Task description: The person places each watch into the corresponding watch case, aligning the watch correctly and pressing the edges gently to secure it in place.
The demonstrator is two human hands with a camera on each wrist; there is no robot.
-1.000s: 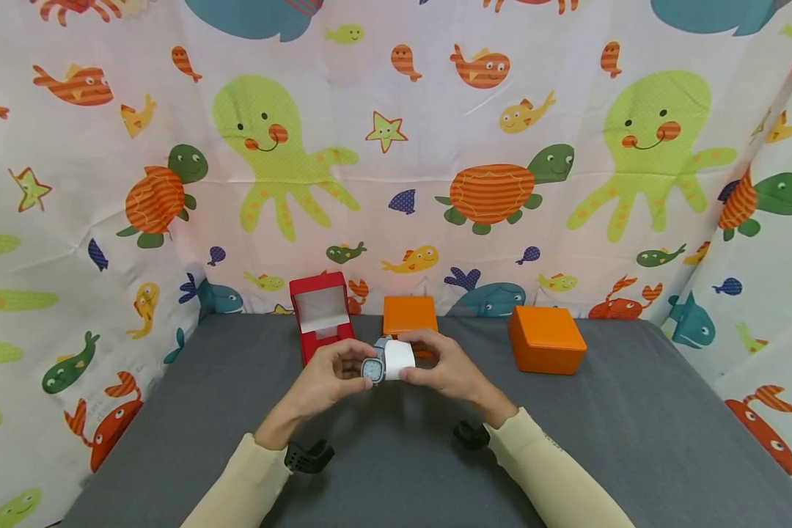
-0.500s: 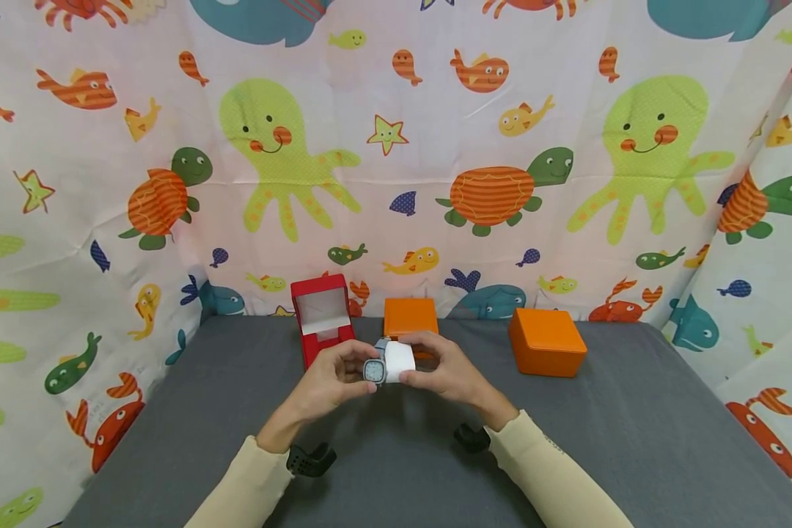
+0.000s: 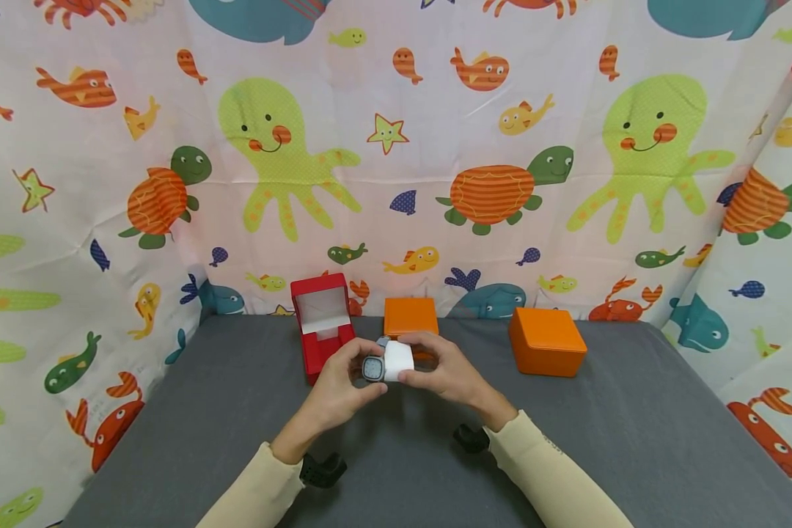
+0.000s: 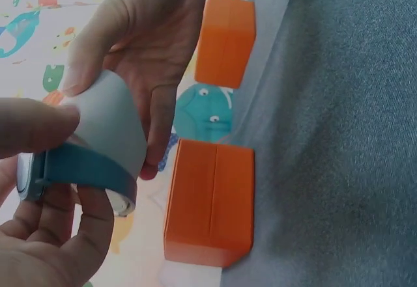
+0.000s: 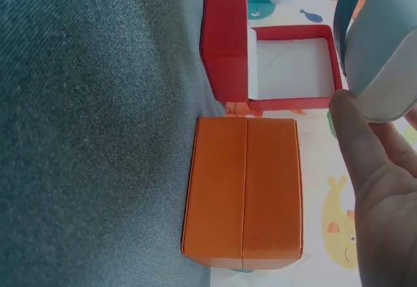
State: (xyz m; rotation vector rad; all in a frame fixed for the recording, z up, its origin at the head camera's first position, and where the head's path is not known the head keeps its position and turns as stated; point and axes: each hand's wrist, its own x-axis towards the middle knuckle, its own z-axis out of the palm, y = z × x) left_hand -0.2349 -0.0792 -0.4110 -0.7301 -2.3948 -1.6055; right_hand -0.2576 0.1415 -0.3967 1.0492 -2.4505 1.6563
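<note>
Over the middle of the table, both hands hold a white watch cushion with a watch around it. The watch has a squarish face turned toward me and a blue strap that loops round one end of the cushion. My left hand pinches the watch side, thumb below and fingers above in the head view. In the left wrist view its thumb lies over the cushion near the strap, with curled fingers under it. My right hand grips the cushion's other end between thumb and fingers.
A red box stands with its lid up at the back, left of the hands. One orange box is behind the hands, another orange box further right. A cartoon-printed curtain borders the grey cloth-covered table.
My left wrist and forearm have shifted right, and the thumb now reaches further under the watch. The watch face has turned slightly. My right hand stays nearly still on the cushion.
</note>
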